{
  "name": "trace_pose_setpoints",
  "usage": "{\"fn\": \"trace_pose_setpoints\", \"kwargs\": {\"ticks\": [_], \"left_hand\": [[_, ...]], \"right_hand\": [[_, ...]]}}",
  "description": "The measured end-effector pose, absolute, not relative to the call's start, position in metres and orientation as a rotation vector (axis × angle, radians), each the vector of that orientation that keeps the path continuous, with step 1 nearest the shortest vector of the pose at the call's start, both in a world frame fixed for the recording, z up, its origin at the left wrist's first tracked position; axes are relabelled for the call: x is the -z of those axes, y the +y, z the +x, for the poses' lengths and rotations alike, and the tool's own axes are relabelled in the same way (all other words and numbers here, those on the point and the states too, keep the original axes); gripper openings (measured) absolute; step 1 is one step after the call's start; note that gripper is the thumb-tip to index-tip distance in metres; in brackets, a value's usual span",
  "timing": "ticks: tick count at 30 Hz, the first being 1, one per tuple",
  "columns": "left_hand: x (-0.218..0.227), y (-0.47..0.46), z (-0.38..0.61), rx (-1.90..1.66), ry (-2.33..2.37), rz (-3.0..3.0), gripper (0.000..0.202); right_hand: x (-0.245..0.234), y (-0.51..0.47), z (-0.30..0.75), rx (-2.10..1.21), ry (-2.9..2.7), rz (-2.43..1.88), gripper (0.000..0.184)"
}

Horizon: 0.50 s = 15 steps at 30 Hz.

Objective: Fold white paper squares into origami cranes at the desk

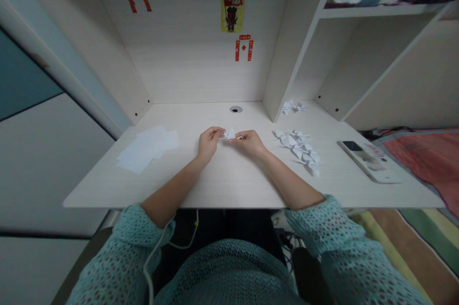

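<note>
Near the middle of the desk I hold a small folded white paper crane (231,134) between both hands. My left hand (210,141) pinches its left side with thumb and fingers. On the opposite side, my right hand (249,141) grips the paper between thumb and forefinger. The fingertips cover parts of the folds. To the right lies a pile of folded paper cranes (299,147), and a smaller group of folded papers (294,106) sits farther back. Flat white paper sheets (147,147) overlap loosely at the left.
A phone (369,161) lies at the desk's right side. The white desk (229,185) has a cable hole (235,109) near its back panel. A vertical divider (304,32) rises behind the crane pile. A white cable (147,271) hangs by my left sleeve.
</note>
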<state>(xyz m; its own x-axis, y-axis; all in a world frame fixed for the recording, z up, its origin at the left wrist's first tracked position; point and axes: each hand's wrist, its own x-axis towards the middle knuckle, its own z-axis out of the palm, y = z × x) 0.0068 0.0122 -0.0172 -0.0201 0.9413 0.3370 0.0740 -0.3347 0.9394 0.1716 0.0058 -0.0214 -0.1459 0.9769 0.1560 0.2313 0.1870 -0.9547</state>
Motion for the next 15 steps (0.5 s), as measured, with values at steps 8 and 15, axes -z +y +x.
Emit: {"fn": "trace_pose_setpoints", "kwargs": {"ticks": [8,15], "left_hand": [[0.0120,0.0090,0.0080,-1.368,1.031,1.622,0.019],[0.0132,0.0068,0.0094,-1.403,1.099,1.596,0.016]], "right_hand": [[0.0217,0.0046,0.1708,-1.050,-1.530,-1.174,0.050],[0.0230,0.0054,0.1696,-1.064,-1.518,-1.185,0.050]]}}
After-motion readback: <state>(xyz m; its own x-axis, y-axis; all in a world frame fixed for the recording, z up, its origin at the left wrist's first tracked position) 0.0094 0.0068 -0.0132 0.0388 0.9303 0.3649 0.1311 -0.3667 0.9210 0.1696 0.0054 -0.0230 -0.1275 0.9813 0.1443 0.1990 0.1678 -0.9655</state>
